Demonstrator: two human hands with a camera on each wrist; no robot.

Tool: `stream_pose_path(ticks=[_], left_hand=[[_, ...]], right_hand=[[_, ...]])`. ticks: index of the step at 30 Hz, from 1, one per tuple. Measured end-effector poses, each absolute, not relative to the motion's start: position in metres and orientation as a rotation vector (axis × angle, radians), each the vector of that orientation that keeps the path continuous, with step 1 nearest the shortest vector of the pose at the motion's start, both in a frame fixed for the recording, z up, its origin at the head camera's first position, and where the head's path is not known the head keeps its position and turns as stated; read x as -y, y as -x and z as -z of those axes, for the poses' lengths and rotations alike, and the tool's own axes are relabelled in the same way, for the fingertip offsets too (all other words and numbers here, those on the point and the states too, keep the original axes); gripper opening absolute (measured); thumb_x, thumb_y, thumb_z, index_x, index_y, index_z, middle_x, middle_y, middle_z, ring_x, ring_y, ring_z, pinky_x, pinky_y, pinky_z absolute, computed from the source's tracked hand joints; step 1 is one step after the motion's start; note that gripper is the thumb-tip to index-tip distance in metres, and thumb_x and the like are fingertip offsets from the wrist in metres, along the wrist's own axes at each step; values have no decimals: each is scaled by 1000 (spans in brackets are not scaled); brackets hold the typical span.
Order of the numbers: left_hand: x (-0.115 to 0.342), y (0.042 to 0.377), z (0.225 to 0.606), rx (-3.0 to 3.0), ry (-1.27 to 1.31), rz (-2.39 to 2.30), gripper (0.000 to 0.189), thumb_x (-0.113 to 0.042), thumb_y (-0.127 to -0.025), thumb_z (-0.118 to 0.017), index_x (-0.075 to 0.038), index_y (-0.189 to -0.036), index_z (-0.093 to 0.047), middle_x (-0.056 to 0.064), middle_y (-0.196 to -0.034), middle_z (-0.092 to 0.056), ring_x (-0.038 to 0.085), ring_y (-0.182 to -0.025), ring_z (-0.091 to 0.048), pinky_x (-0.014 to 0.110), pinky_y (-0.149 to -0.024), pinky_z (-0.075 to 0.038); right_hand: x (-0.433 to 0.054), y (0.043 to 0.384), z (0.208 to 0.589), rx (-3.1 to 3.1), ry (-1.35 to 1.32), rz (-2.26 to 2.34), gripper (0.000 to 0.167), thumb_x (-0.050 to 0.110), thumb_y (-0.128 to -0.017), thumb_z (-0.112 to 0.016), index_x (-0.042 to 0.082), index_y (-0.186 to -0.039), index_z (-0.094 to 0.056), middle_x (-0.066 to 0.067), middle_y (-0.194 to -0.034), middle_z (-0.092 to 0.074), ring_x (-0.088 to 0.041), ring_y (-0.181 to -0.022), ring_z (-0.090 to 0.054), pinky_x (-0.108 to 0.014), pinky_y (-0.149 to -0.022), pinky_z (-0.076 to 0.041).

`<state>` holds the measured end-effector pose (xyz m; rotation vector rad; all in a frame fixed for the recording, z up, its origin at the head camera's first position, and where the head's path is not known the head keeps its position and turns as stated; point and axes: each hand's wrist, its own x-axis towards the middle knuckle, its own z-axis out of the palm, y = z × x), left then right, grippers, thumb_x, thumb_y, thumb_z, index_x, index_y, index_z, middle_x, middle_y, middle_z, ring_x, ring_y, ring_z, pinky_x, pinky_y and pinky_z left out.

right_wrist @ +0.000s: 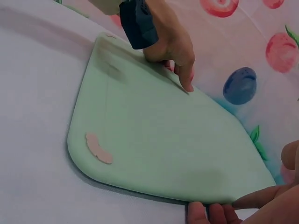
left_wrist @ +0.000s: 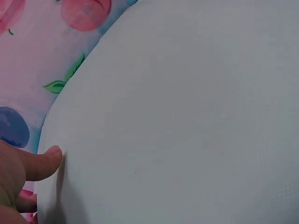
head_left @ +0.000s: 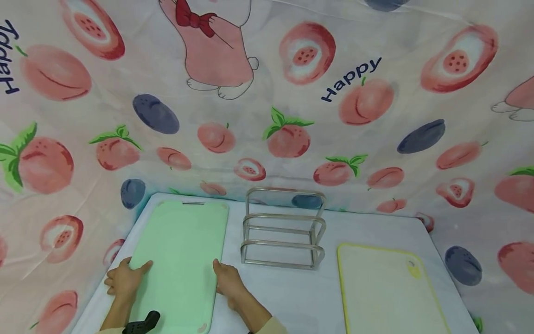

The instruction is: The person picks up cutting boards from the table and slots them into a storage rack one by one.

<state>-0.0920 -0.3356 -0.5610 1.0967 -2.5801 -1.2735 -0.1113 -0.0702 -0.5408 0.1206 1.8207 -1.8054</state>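
A pale green cutting board (head_left: 179, 264) lies lengthwise on the left of the white table, with a handle slot at its far end. My left hand (head_left: 126, 279) grips its left edge, thumb on top and the other fingers beside the rim. At the opposite edge, my right hand (head_left: 231, 281) holds the board between thumb and fingers. In the right wrist view, the right fingertips (right_wrist: 216, 212) meet the board's rim, and a pinkish corner patch (right_wrist: 98, 149) shows. The left wrist view has the left thumb (left_wrist: 44, 163) against the board, which looks greyish there.
A metal wire rack (head_left: 283, 229) stands at the back middle of the white table (head_left: 292, 297). A cream cutting board with a yellow rim (head_left: 388, 292) lies at the right. Fruit-printed cloth (head_left: 258, 106) hangs behind and along the sides.
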Motion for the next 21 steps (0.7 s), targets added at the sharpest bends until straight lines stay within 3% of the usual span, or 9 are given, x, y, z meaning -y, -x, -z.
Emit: stream_pose_path(ticks=[8, 14, 21], left_hand=[[337, 91, 560, 2550, -1140, 1312, 68, -23, -82, -68, 12, -130, -36, 50, -123, -20, 63, -116, -15, 70, -87, -16], [336, 91, 561, 2543, -1197, 1319, 69, -26, -82, -69, 11, -131, -36, 49, -126, -19, 63, -117, -16, 70, -88, -17], [336, 91, 560, 2489, -1214, 1322, 65, -24, -82, -69, 9, -130, -39, 47, -127, -22, 61, -117, -19, 68, -88, -18]], right_hand=[[65, 115, 542, -1719, -205, 1877, 65, 52, -94, -51, -7, -121, -55, -13, -92, -54, -25, -86, -51, -39, -75, -49], [66, 118, 538, -1695, -211, 1858, 65, 57, -96, -42, -3, -119, -55, -12, -91, -53, -24, -83, -50, -39, -75, -47], [67, 118, 535, -1691, -214, 1878, 74, 58, -93, -47, -5, -132, -50, -12, -95, -53, -25, -85, -50, -41, -77, -49]])
